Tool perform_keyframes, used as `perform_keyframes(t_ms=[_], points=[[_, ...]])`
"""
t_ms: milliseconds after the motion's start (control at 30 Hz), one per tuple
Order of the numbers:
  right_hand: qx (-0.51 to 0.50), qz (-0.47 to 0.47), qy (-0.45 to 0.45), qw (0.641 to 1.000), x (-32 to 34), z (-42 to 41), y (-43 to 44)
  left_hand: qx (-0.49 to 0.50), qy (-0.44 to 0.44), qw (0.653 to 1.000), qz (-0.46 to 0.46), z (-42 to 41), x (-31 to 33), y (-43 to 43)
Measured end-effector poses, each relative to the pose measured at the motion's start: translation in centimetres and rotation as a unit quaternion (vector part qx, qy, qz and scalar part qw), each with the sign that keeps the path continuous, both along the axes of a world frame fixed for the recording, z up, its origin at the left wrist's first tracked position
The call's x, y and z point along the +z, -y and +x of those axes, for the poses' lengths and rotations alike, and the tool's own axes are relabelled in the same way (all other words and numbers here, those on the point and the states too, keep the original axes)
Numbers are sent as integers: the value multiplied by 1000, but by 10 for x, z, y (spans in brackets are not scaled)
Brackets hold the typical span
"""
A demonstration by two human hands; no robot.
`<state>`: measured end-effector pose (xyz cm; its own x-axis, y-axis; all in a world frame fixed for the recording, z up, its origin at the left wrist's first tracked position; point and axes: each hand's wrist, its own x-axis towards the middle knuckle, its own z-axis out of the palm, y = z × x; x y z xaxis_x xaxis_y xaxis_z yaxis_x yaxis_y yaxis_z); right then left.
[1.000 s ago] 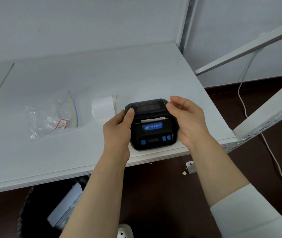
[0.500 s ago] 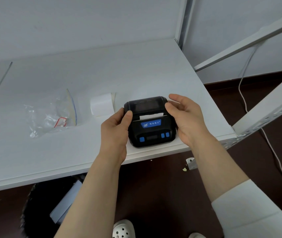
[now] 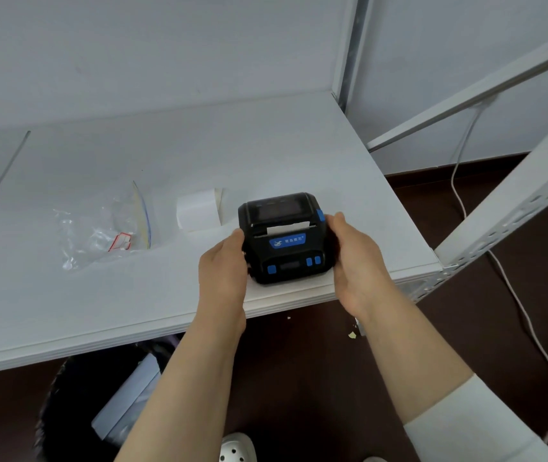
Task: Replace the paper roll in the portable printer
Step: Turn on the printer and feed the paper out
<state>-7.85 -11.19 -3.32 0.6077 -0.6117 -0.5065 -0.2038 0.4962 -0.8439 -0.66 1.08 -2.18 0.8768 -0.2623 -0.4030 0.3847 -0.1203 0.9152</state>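
Note:
A black portable printer [image 3: 284, 240] with blue buttons and a blue label sits near the front edge of the white table [image 3: 166, 155]. Its lid is down and a strip of white paper sticks out of the slot. My left hand [image 3: 224, 265] grips the printer's left side. On its right side rests my right hand [image 3: 354, 255], fingers along the casing below a blue side button. A white paper roll [image 3: 197, 208] lies on the table just left of and behind the printer.
An empty clear plastic bag [image 3: 99, 228] lies further left on the table. Below the table's front edge stands a black bin [image 3: 76, 411] holding white paper. A white shelf frame [image 3: 499, 208] and a hanging cable [image 3: 459, 181] are at the right.
Both hands have slid down from the lid to the printer's sides. The lid now sits shut with paper showing at the slot.

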Motion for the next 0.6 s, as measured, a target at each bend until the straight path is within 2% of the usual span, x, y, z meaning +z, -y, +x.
perform_keyframes(t_ms=[167,333,467,600], points=[[-27,10,39,999,3,14,2,44,-50,995,-77,0,8,8],[-7,14,108,994,2,5,12,78,-106,981,-143,7,4,9],[66,-22,154,986,4,-3,14,60,-117,978,-159,7,0,9],[116,-67,159,978,-1,-5,15,18,-88,985,-149,6,-4,6]])
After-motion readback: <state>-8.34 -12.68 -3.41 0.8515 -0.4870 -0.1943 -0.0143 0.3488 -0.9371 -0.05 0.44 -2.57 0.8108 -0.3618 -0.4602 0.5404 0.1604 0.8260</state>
